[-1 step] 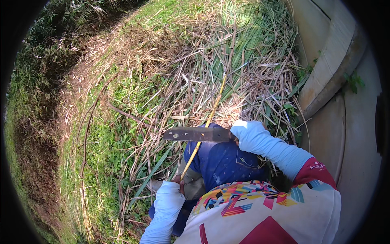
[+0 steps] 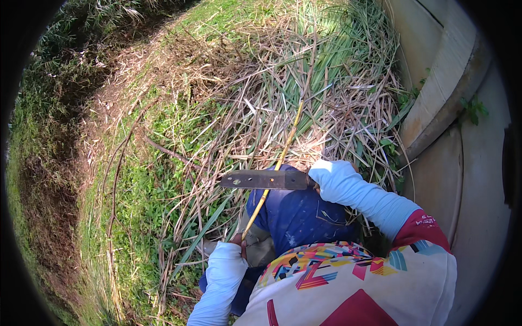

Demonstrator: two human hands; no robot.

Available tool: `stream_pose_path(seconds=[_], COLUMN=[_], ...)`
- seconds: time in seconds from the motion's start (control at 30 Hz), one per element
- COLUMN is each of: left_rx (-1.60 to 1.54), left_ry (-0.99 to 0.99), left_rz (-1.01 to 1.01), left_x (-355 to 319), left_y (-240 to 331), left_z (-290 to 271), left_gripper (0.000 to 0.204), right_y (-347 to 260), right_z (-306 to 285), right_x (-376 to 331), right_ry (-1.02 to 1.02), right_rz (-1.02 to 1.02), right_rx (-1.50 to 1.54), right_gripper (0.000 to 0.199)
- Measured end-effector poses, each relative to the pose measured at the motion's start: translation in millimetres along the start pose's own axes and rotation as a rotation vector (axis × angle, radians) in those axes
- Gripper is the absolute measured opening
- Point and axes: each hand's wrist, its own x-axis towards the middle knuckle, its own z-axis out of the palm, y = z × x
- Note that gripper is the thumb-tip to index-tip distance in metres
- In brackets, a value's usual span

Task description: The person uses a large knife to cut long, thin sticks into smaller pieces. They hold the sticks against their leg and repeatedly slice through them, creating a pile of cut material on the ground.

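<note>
A thin yellow cane (image 2: 286, 142) slants up and away from my left hand (image 2: 238, 243), whose fingers are closed round its near end. My right hand (image 2: 325, 175), mostly hidden by a pale blue sleeve, grips a short dark machete (image 2: 250, 180) with a wide blade. The blade lies level, pointing left, and crosses over the middle of the cane in front of my blue-trousered knee (image 2: 302, 212). Whether the edge touches the cane, I cannot tell. The cane's far tip reaches over the heap of cut leaves.
Dry and green cut leaves (image 2: 337, 103) cover the ground ahead. A pale curved wall with a slab-like rib (image 2: 443, 87) rises close on my right. Low green plants (image 2: 144, 190) and a bent brown branch (image 2: 117, 174) lie to the left, beyond them dark brush.
</note>
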Motion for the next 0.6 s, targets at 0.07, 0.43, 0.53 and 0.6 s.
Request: stream_pose_path(seconds=[0.07,0.43,0.53,0.6], left_rx=[0.098,0.197,0.076,0.026], left_ry=[-0.047,-0.149,-0.01,0.029], left_rz=[-0.028,-0.078,-0.041,-0.074], left_x=[0.9,-2.6,-9.4,-15.1], left_y=[-0.3,-15.0,-16.9,-24.4], left_z=[-4.6,-30.2,-27.5,-16.9], left_gripper=[0.018,0.017,0.013,0.012], right_y=[1.0,43.9,67.1,59.2], right_z=[-19.1,-69.6,-69.0,-55.0], right_x=[5.2,63.6,63.8,49.2], right_ry=[-0.08,-0.097,0.156,0.237], right_rz=[0.066,0.343,0.398,0.339], right_rx=[-0.052,-0.272,-0.176,-0.036], right_gripper=[0.022,0.018,0.015,0.015])
